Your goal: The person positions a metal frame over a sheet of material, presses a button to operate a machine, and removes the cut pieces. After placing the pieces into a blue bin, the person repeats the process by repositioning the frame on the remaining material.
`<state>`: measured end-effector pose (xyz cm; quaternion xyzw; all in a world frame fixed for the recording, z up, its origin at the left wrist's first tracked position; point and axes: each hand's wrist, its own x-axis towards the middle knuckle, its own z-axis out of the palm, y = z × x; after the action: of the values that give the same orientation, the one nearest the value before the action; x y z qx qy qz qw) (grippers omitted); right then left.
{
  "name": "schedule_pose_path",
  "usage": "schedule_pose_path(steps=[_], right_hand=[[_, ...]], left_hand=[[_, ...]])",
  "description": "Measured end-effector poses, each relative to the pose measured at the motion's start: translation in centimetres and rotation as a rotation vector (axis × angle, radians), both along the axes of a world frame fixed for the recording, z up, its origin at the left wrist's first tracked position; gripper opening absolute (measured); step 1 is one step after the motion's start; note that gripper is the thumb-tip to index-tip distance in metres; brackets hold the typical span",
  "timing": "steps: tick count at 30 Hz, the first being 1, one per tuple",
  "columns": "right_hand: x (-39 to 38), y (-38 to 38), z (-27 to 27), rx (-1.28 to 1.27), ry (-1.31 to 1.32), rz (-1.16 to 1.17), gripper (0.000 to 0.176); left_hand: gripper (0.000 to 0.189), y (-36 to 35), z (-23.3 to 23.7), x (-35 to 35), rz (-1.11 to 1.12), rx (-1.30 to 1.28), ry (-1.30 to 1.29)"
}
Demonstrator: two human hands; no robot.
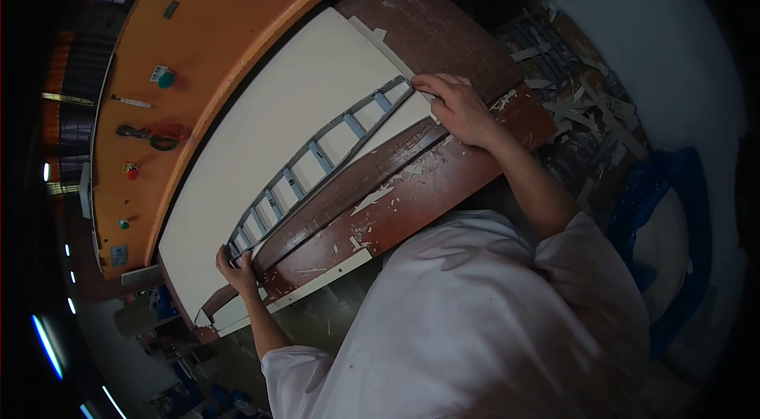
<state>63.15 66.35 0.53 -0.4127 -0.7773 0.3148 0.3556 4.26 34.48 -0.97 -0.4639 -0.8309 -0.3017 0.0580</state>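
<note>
A long grey ladder-shaped metal frame (319, 158) with several crossbars lies over a large white sheet (269, 110) on the dark red work surface (459, 173). At the frame's lower left end, my left hand (237, 270) is closed around its edge, thumb and fingers gripping it. The upper right end is held by my right hand (459, 108), its fingers bent over the corner. Between frame and table edge runs a dark strip with a groove, and white scraps (376, 197) are scattered near it.
Beyond the sheet stands an orange panel (206, 31) with a green button (165, 78), a red button (132, 173), scissors (164, 142) and a white-handled tool (133, 102). Offcuts (586, 110) are heaped at the right, near a blue bag (689, 205).
</note>
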Motion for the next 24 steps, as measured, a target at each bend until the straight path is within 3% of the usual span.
schedule_pose_path(steps=[8,24], right_hand=[[-0.2,-0.3,-0.9,0.021,0.14,-0.066,0.044],[-0.3,-0.1,-1.2,0.061,0.076,-0.051,0.041]], left_hand=[[0.069,0.4,0.8,1.4,0.011,-0.03,-0.014],[0.067,0.3,0.9,1.0,-0.002,-0.05,0.007]])
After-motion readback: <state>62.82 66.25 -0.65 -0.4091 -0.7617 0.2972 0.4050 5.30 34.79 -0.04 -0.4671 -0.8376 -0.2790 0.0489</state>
